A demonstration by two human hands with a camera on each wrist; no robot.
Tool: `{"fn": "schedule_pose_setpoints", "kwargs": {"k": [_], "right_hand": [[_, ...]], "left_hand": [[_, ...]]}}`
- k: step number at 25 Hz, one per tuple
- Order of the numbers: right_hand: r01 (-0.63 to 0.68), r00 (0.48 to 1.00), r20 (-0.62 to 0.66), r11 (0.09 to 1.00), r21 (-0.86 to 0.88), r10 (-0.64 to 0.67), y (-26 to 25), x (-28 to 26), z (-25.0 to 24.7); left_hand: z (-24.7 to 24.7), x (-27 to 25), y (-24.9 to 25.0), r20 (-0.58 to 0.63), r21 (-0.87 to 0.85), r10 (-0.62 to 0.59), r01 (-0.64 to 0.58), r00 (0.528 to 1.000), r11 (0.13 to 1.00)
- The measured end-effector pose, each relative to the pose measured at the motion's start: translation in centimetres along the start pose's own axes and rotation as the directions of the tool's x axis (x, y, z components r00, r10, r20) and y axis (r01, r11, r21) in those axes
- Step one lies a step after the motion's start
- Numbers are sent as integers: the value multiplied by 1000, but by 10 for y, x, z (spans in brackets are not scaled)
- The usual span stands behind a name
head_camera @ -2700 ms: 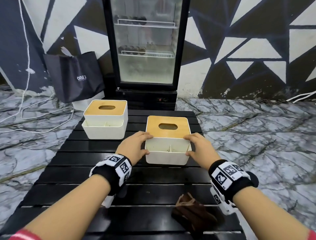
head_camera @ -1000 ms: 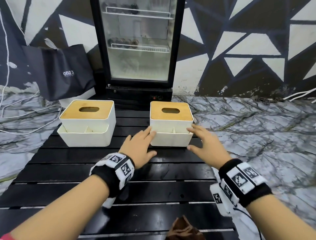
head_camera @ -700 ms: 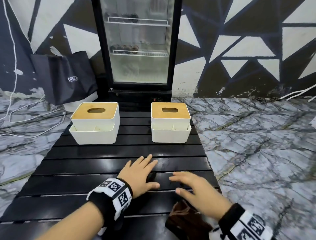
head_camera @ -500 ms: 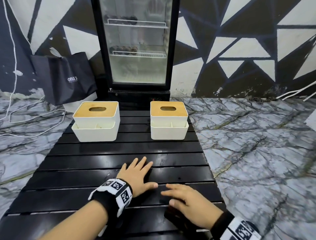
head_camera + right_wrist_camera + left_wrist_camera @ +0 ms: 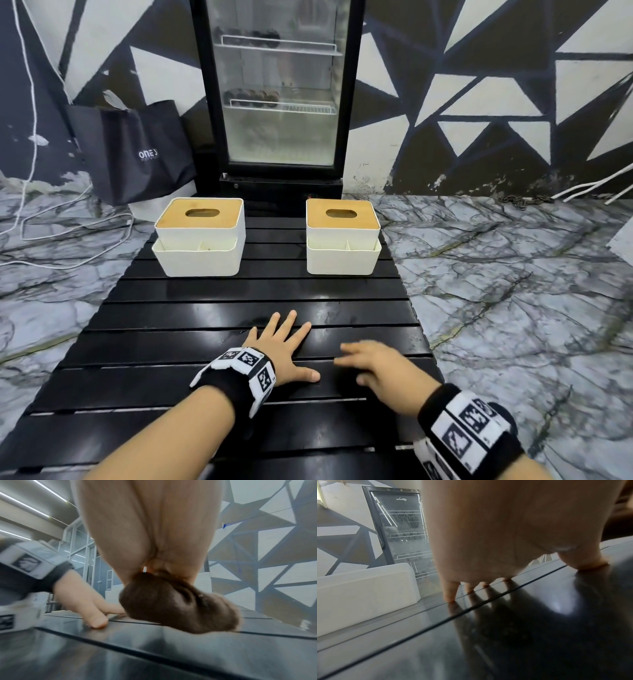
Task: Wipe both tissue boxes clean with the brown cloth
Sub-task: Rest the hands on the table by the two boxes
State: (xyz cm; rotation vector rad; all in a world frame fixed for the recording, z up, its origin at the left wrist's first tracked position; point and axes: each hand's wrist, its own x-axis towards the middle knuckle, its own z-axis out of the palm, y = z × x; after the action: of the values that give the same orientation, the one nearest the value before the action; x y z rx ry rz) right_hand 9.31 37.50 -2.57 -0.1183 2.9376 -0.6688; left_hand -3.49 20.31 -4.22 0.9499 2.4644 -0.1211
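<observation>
Two white tissue boxes with wooden lids stand at the far end of the black slatted table (image 5: 205,342): the left box (image 5: 200,236) and the right box (image 5: 342,236). My left hand (image 5: 301,349) lies flat on the slats with its fingers spread, well short of the boxes. Just to its right, my right hand (image 5: 363,366) hovers low over the table. The head view hides the brown cloth under that hand. In the right wrist view the brown cloth (image 5: 176,605) hangs bunched from my right hand's curled fingers, just above the slats and beside my left hand (image 5: 82,599).
A glass-door fridge (image 5: 281,102) stands behind the table's far end. A dark bag (image 5: 137,154) leans at the back left, with white cables (image 5: 68,236) on the marble floor (image 5: 513,291). The table's right edge is close to my right wrist.
Both hands let go of the right tissue box at the far end and drew back toward me. The right hand came down over the brown cloth and gathered it up.
</observation>
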Motion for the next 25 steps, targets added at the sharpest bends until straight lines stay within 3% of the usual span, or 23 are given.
{"fn": "schedule_pose_setpoints", "kwargs": {"k": [3, 8, 16, 22, 25], "right_hand": [[-121, 976, -177, 992, 30, 124, 4, 17, -11], [-256, 962, 73, 962, -95, 264, 14, 28, 12], [-284, 952, 71, 946, -153, 298, 16, 66, 12], [-59, 987, 137, 977, -203, 88, 14, 43, 12], [-58, 993, 92, 979, -193, 77, 19, 47, 3]], "left_hand": [[0, 0, 1, 4, 3, 3, -3, 1000, 1000], [1, 1, 0, 6, -4, 4, -4, 1000, 1000], [2, 4, 0, 13, -3, 1, 0, 1000, 1000], [3, 4, -2, 15, -14, 3, -3, 1000, 1000], [2, 4, -1, 11, -13, 2, -2, 1000, 1000]]}}
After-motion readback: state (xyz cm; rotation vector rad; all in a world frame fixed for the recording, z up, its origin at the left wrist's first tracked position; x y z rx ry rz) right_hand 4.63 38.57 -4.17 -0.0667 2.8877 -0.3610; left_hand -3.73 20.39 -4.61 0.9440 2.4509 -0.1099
